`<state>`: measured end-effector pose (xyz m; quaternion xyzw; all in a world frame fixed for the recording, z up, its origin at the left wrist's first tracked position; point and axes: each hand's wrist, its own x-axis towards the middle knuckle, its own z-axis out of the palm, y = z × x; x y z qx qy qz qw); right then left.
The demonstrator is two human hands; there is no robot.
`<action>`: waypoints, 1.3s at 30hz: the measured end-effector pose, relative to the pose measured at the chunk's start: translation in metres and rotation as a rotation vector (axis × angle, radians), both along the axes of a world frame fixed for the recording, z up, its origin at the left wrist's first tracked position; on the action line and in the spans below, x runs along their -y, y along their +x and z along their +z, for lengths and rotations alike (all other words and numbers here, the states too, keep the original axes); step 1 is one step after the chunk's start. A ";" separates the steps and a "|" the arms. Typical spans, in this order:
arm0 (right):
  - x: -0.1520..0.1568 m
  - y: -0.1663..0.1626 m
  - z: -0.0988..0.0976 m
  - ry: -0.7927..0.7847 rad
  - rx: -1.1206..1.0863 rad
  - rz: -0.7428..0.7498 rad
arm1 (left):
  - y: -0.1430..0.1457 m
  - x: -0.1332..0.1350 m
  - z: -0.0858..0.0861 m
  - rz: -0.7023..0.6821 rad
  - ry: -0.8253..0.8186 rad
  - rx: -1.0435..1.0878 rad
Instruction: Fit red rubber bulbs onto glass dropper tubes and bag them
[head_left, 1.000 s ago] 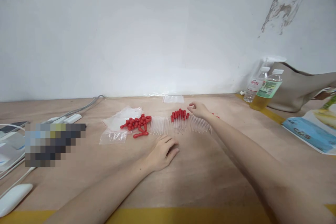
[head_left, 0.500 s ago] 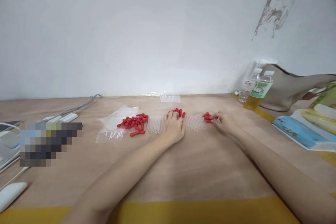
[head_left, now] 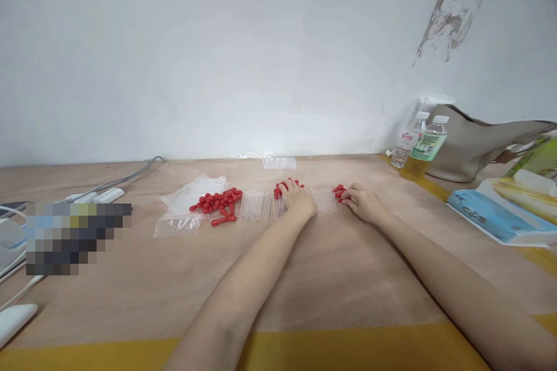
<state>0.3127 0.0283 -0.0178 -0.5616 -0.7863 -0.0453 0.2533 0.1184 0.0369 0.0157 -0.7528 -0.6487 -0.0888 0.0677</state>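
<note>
Over a row of clear dropper tubes with red rubber bulbs (head_left: 275,192) at the middle of the table, my left hand (head_left: 300,198) reaches with its fingers apart among the bulbs. Its palm hides part of that group. My right hand (head_left: 362,203) has its fingertips closed on a red rubber bulb in the small cluster (head_left: 339,189) at the right. Between my hands lies a row of bare clear tubes (head_left: 325,203). Another row of clear tubes (head_left: 255,206) lies left of my left hand, beside a heap of red rubber bulbs (head_left: 217,203).
Clear plastic bags (head_left: 178,223) lie under and beside the heap. A flat clear packet (head_left: 279,163) rests near the wall. Two bottles (head_left: 415,153), a grey bag (head_left: 461,145) and a blue tissue pack (head_left: 487,214) stand at the right. Cables (head_left: 130,177) and a white mouse (head_left: 16,323) are at the left.
My left hand has moved right, uncovering tubes with red bulbs on them. My right hand stays by the right cluster of bulbs. The view has shifted slightly.
</note>
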 end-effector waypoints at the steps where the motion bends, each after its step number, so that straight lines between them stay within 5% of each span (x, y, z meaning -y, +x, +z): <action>1: 0.000 0.000 0.000 0.008 0.000 0.004 | 0.000 -0.001 0.000 0.020 -0.013 0.018; 9: 0.003 0.000 0.000 0.088 -0.081 0.064 | -0.010 0.003 0.008 0.000 0.000 0.081; 15: 0.015 -0.017 0.006 0.083 -0.455 0.023 | -0.070 0.041 0.015 -0.472 0.143 0.240; 21: 0.033 -0.069 0.021 0.115 -0.489 0.267 | -0.145 0.069 -0.012 -0.720 0.142 0.377; 25: 0.045 -0.108 0.021 -0.006 -0.464 0.431 | -0.156 0.069 -0.024 -0.703 0.247 0.497; 29: 0.052 -0.133 0.010 -0.093 -0.579 0.412 | -0.152 0.069 -0.024 -0.674 0.250 0.552; 39: 0.061 -0.137 0.002 -0.122 -0.608 0.482 | -0.150 0.072 -0.026 -0.731 0.163 0.521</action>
